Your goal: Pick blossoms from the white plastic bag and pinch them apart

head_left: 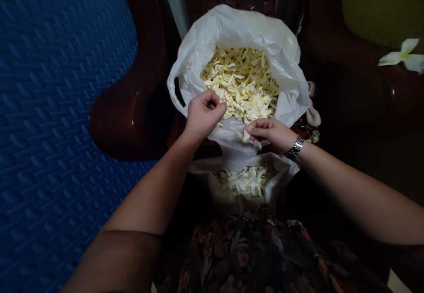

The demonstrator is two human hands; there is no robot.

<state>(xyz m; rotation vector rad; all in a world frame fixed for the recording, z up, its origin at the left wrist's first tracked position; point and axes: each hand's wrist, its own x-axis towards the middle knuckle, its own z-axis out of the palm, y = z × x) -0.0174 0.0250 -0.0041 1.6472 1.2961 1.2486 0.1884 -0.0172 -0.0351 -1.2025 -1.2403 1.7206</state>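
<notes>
In your right hand (270,133), right of centre, the grip pinches a pale scrap (246,136). Your left hand (204,112), left of centre, has its fingertips together; I cannot tell whether around anything. Pale flowers (243,78) heap inside the white bag (248,28), upper centre.

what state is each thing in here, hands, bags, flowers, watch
left hand: fingers curled, grip unclear
right hand: pinching pale petals
upper bag: open, flowers inside
lower bag: open, more flowers inside
watch: worn, right wrist
single flower: lying apart, petals spread
</notes>
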